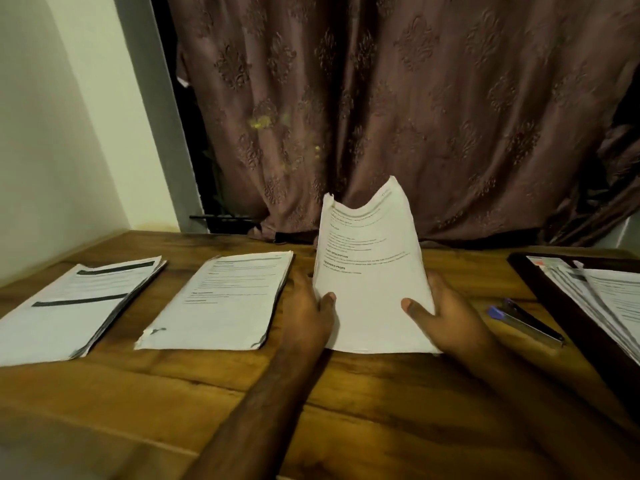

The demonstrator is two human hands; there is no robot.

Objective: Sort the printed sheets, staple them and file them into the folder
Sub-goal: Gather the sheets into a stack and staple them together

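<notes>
Count of paper lots on the table (346,403): four. Two flat piles lie to my left, one bundle stands in my hands, and one further lot sits in the folder at the right edge.

Far-left pile (74,308): white printed sheets, edges fanned, two dark bars across the top page. Middle pile (221,299): white, squared rectangle, small grey print, near-left corner torn or curled.

Held bundle (369,271): several white sheets stood on their lower edge on the table, upper edge sagging forward in a curve, print blurred. My left hand (308,306) grips its left side, thumb curled onto the front page, fingers behind and out of sight. My right hand (446,313) grips the right side likewise, thumb on the front. Exact finger spread behind the paper: cannot tell.

Folder (568,317): one, dark, rigid-looking, open, holding skewed printed sheets (609,306). Between it and my right hand lies one slim object (526,322), purple at one end, grey metal along its length; whether pen or stapler I cannot tell.

Table: brown wood planks, visible grain. Behind it: brown curtain (415,98) with embossed motifs.
</notes>
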